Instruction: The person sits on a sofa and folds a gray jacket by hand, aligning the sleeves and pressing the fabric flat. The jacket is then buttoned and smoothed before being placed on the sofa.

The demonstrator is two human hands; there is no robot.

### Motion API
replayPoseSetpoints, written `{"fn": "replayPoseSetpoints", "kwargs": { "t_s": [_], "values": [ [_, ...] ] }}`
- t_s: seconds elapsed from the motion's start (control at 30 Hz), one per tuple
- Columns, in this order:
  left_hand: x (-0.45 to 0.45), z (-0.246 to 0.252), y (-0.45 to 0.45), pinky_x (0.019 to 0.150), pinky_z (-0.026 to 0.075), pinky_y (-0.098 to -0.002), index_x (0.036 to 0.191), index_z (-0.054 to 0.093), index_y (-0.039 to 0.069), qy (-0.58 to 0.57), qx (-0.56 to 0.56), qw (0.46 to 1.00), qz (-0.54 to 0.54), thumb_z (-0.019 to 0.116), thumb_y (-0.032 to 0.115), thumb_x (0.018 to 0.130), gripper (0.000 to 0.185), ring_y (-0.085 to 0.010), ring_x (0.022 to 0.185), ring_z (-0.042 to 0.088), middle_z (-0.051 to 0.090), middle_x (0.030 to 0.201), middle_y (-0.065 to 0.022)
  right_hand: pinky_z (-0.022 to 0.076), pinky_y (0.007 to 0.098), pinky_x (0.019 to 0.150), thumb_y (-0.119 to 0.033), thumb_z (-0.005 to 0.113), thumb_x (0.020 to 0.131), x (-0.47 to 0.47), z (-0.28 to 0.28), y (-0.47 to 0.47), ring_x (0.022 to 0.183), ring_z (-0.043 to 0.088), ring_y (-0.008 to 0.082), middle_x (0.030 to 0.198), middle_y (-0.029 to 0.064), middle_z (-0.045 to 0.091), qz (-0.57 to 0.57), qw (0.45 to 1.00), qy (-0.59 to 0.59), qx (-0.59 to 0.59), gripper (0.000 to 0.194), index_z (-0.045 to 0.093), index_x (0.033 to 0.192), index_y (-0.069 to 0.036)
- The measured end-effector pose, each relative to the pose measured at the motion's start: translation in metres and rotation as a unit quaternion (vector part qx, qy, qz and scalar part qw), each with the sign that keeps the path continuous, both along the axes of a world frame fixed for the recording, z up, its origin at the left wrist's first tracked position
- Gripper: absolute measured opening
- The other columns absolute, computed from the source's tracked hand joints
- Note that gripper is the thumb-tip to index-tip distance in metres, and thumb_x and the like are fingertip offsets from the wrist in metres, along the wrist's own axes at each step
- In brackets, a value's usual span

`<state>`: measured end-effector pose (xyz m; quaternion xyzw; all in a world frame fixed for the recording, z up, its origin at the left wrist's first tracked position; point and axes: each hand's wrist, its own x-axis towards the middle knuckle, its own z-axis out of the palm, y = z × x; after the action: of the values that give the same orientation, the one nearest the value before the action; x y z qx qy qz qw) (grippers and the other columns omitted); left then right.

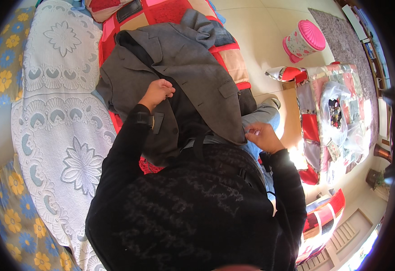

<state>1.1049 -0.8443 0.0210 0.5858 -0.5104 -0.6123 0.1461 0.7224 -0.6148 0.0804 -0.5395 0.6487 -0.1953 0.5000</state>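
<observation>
A dark grey suit jacket (197, 73) lies spread over my lap and the patchwork cover, its front partly open on the black lining. My left hand (157, 92) is over the jacket's front edge near the middle, thumb and fingertips drawn together. Whether something thin is between them I cannot make out. Lower down on the left front panel shows a dark button (175, 130). At the jacket's lower right corner, my right hand (264, 136) has thumb and forefinger close together beside the cloth edge. What those fingertips pinch, if anything, is too small to tell.
Red patchwork cover (163, 13) lies beneath the jacket. White lace-patterned cloth (62, 108) spans the left. On the right, a table with a patchwork cloth (309, 127) bears a clear plastic bag (336, 98) of small dark pieces. Beyond stands a pink-lidded bin (304, 40).
</observation>
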Motion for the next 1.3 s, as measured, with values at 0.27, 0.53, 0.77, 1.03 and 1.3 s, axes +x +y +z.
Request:
{"fn": "replayPoseSetpoints", "kwargs": {
  "t_s": [0.27,0.53,0.77,1.03,1.3],
  "values": [
    [0.004,-0.023,-0.003,0.061,0.047,-0.024,0.099,0.066,0.0,0.048,-0.042,0.997,0.038,0.066,0.003,0.087,0.012,-0.0092,0.072,0.062,0.069,0.088,-0.0035,0.0535,0.0372,0.078,-0.021,0.071,0.079,0.039,0.037,-0.112,0.086,0.068,0.0273,0.089,0.014,0.068,0.171,0.981,0.031,-0.087,0.03,0.071,0.103,-0.003],
    [-0.018,-0.039,0.012,0.062,0.05,-0.0264,0.099,0.065,-0.003,-0.012,-0.058,0.996,0.069,0.069,0.004,0.085,0.016,-0.0111,0.066,0.062,0.068,0.08,-0.006,0.0557,0.043,0.079,-0.033,0.08,0.076,0.16,-0.027,-0.161,0.103,0.063,0.0306,0.109,0.0129,0.06,0.24,0.917,0.271,-0.168,0.052,0.059,0.115,-0.006],
    [-0.014,-0.038,0.002,0.061,0.05,-0.0276,0.089,0.062,-0.001,-0.006,-0.037,0.998,0.045,0.067,0.01,0.089,0.012,-0.0109,0.065,0.062,0.067,0.075,-0.0053,0.0566,0.0423,0.072,-0.033,0.076,0.077,0.167,-0.075,-0.21,0.099,0.062,0.0288,0.105,0.0116,0.059,0.243,0.883,0.344,-0.207,0.048,0.061,0.113,-0.006],
    [-0.016,-0.038,0.01,0.061,0.046,-0.0239,0.089,0.059,0.002,-0.003,-0.027,0.997,0.078,0.069,0.009,0.091,0.012,-0.0069,0.068,0.058,0.064,0.076,-0.0013,0.0568,0.0419,0.069,-0.022,0.067,0.08,0.183,-0.082,-0.213,0.084,0.065,0.0308,0.092,0.0092,0.061,0.228,0.883,0.364,-0.188,0.023,0.066,0.098,-0.006],
    [-0.027,-0.043,0.022,0.064,0.046,-0.0232,0.093,0.064,0.0,-0.009,-0.107,0.991,0.084,0.069,0.006,0.09,0.008,-0.0056,0.071,0.057,0.064,0.078,0.0001,0.0526,0.0501,0.079,-0.017,0.057,0.083,0.151,-0.075,-0.223,0.091,0.066,0.0398,0.095,0.019,0.069,0.064,0.984,0.063,-0.154,0.023,0.07,0.097,-0.005]
  ]
}}
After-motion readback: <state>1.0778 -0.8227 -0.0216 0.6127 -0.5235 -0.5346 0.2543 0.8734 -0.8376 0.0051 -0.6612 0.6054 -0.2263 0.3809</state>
